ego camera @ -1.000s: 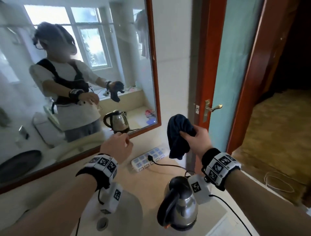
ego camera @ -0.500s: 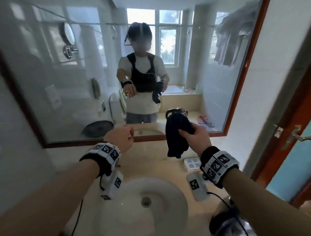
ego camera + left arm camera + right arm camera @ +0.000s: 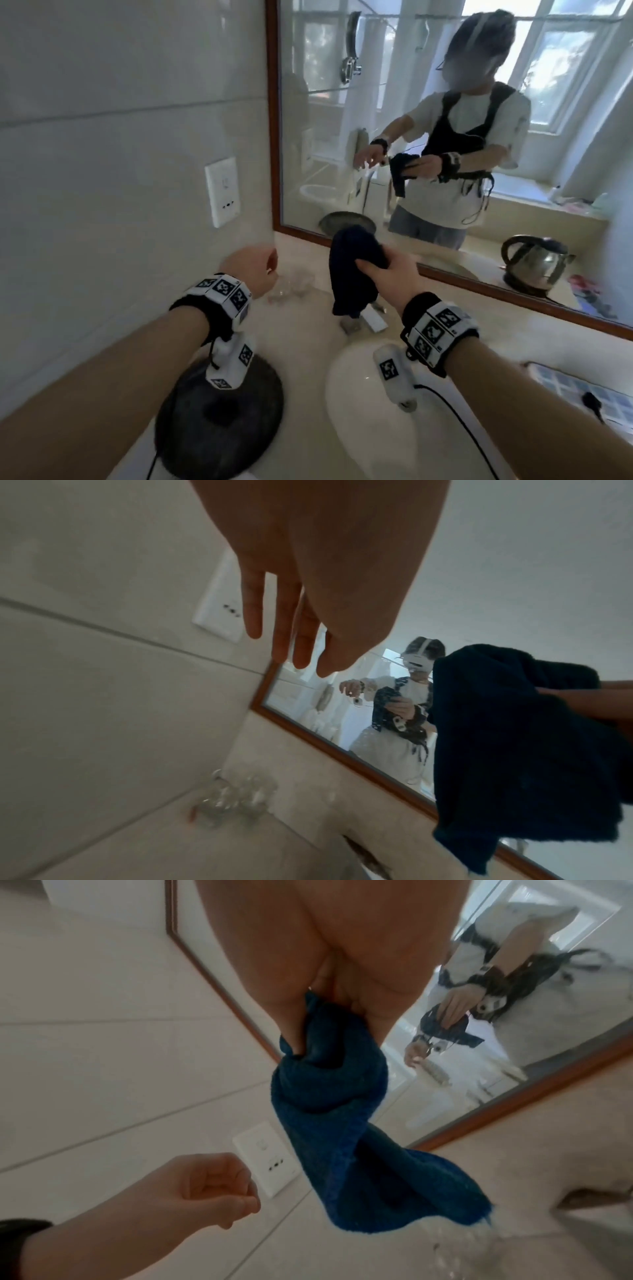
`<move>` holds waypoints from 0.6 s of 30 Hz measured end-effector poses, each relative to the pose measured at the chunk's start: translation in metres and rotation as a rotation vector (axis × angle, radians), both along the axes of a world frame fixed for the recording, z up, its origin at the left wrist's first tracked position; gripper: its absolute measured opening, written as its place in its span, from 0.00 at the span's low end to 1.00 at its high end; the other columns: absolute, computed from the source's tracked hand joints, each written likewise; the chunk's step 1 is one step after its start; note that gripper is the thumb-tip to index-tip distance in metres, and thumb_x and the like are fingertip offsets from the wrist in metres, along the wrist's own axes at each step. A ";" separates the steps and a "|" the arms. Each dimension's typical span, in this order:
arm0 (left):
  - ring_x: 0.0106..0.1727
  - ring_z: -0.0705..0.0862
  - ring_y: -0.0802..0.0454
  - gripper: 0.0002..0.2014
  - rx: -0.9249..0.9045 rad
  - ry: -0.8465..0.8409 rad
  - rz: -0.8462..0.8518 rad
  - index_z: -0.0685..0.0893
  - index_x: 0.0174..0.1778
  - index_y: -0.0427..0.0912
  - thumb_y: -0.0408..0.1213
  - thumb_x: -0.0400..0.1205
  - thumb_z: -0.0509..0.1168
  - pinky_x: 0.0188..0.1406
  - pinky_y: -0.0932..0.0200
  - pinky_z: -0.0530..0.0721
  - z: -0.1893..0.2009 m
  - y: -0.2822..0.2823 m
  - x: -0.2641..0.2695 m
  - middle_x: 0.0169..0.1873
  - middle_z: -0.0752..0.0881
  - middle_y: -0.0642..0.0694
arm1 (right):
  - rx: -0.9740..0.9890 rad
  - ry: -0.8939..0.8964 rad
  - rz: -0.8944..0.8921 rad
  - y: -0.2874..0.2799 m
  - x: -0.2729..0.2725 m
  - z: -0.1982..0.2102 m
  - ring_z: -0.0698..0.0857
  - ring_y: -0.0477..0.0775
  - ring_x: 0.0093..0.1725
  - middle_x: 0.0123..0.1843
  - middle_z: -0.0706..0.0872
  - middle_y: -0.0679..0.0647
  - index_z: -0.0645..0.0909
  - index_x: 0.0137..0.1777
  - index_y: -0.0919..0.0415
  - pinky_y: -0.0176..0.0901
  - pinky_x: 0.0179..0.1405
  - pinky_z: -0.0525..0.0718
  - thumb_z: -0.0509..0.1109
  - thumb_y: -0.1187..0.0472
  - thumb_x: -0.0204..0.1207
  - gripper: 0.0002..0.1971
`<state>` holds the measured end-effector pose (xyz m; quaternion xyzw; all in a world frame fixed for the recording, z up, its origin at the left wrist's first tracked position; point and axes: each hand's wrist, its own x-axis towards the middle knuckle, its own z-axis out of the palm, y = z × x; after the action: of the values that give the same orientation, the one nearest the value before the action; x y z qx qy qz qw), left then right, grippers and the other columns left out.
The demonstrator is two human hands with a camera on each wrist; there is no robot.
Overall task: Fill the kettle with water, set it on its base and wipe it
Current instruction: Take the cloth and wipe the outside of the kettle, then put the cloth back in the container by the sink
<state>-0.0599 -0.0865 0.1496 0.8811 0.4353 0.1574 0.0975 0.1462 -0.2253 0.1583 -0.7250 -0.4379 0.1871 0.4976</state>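
Observation:
My right hand (image 3: 380,272) grips a dark blue cloth (image 3: 352,270) that hangs bunched above the back of the basin; the right wrist view shows the cloth (image 3: 335,1123) squeezed between thumb and fingers. My left hand (image 3: 253,270) hovers empty to the cloth's left, near the wall, its fingers (image 3: 291,642) loose and holding nothing. The steel kettle shows only as a reflection (image 3: 534,263) in the mirror at the right, standing on its base; the kettle itself is out of frame.
A white basin (image 3: 359,411) lies below my right wrist, with the faucet (image 3: 363,315) behind the cloth. A dark round dish (image 3: 219,428) sits on the counter at left. Clear glasses (image 3: 291,284) stand by the wall under a socket (image 3: 222,192). A power strip (image 3: 575,387) lies at right.
The head view has swung left, from the door and kettle to the tiled wall. The kettle has left the frame. Both hands keep their pose, the right still holding the cloth.

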 end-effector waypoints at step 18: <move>0.47 0.83 0.38 0.03 -0.300 0.086 0.268 0.75 0.44 0.43 0.36 0.77 0.62 0.45 0.48 0.82 -0.162 0.012 -0.167 0.48 0.81 0.40 | -0.445 -0.018 0.444 0.098 -0.190 -0.182 0.85 0.59 0.62 0.62 0.87 0.56 0.78 0.69 0.56 0.53 0.62 0.83 0.69 0.57 0.79 0.19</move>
<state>-0.2270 -0.0743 -0.0124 0.7969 0.5708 0.0643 0.1873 -0.0439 -0.1277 -0.0237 -0.7042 -0.5384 0.3759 0.2699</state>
